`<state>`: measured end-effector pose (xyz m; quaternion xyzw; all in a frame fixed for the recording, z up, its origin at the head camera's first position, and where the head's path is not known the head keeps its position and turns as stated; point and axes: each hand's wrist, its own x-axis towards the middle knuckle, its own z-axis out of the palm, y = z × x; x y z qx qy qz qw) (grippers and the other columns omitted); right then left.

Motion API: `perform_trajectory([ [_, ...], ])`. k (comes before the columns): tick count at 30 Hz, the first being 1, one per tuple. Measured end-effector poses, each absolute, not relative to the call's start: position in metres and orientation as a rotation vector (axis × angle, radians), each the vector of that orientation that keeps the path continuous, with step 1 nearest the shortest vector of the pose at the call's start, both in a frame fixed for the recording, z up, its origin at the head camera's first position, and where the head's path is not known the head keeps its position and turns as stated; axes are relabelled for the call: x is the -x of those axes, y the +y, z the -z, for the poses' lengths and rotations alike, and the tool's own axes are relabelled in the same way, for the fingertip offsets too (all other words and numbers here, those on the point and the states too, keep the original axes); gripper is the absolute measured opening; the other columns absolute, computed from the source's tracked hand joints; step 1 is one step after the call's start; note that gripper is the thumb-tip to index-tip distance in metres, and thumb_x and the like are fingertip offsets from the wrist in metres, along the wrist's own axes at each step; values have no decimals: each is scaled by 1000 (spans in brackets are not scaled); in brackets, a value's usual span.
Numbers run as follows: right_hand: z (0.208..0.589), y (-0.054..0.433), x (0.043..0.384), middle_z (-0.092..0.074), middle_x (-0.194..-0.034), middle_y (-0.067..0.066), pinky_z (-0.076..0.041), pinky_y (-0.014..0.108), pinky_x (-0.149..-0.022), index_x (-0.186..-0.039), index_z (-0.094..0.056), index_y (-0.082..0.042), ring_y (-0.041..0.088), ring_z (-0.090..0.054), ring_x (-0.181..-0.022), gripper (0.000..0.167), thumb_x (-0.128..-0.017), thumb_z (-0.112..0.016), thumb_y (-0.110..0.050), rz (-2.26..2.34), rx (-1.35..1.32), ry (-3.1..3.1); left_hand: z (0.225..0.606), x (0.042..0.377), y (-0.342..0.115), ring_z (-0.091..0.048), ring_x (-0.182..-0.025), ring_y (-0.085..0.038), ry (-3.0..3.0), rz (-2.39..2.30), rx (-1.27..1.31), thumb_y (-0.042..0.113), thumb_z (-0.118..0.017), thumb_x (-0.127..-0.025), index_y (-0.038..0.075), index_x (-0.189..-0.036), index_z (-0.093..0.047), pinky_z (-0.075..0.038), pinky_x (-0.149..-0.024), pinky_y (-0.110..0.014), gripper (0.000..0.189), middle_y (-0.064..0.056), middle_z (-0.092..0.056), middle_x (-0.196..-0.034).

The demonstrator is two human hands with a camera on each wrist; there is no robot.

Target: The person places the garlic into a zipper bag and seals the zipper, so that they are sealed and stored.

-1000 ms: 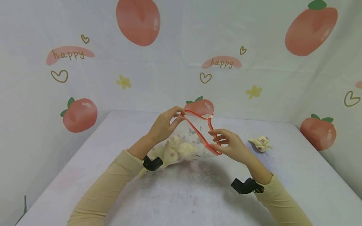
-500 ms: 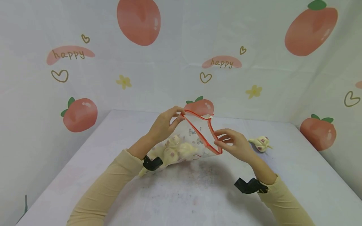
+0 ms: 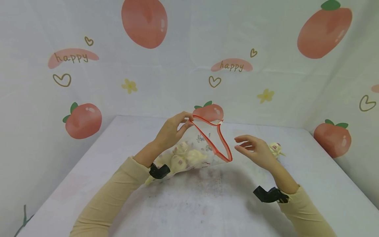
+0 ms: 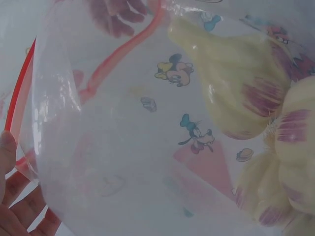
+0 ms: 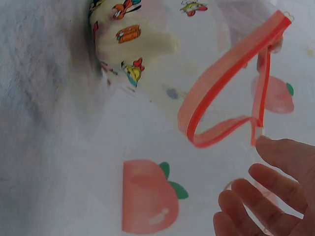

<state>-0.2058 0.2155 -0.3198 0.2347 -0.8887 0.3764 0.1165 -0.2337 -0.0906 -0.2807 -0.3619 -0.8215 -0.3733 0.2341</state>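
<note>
A clear zip bag [image 3: 202, 140] with a red-edged mouth lies on its side, its mouth spread wide toward the right. Several garlic bulbs [image 3: 179, 161] are inside it; the left wrist view shows a pale garlic bulb [image 4: 246, 83] with purple streaks through the printed plastic. My left hand [image 3: 174, 130] pinches the upper left corner of the mouth between thumb and fingers. Apart from the bag, to its right, my right hand [image 3: 256, 151] has its fingers loosely bent and holds nothing. Behind that hand, partly hidden, lies a single garlic bulb [image 3: 276, 149].
The white table [image 3: 189, 207] carries the bag and the lone bulb. A fabric backdrop [image 3: 177, 72] with printed fruit and "happy" lettering rises behind and at both sides. Black straps [image 3: 270, 195] sit at both wrists.
My right hand has let go of the bag's red edge and moved right, now partly covering the lone garlic bulb. The left hand and the bag stay almost still.
</note>
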Motion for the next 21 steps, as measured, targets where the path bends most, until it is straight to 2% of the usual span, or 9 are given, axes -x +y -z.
perform_trajectory([
  [6,325,229,210,-67,-107,17,-50,11,-76,-112,-62,-1,0,-63,-86,29,-87,-66,-14,-1065,-623,-2620,281,234,-92,-64,-107,-26,-2243,1020,1000,11,-57,-92,6,-103,-54,-51,-94,-35,12,-10,-64,-106],
  [14,333,252,218,-67,-107,20,-47,6,-74,-113,-62,-1,-21,-50,-82,30,-87,-65,-17,-999,-471,-2622,282,233,-92,-63,-107,-26,-2237,1023,1003,10,-58,-92,6,-102,-54,-51,-93,-35,11,-10,-64,-108],
  [16,334,258,219,-66,-110,21,-48,6,-74,-114,-62,-1,-22,-48,-82,31,-88,-64,-19,-979,-420,-2632,282,233,-93,-63,-108,-25,-2239,1025,1003,10,-58,-92,6,-102,-54,-51,-94,-35,11,-10,-64,-108],
  [18,334,264,219,-65,-111,22,-51,13,-77,-114,-61,0,-12,-55,-86,32,-89,-63,-19,-963,-378,-2635,282,233,-93,-63,-108,-25,-2240,1027,1001,10,-57,-92,6,-102,-54,-51,-94,-35,11,-10,-64,-107],
  [21,335,271,220,-63,-114,25,-54,35,-84,-116,-60,2,18,-64,-95,33,-90,-62,-19,-952,-330,-2630,283,233,-93,-63,-107,-26,-2242,1032,996,10,-57,-92,6,-102,-54,-51,-94,-35,11,-10,-64,-107],
])
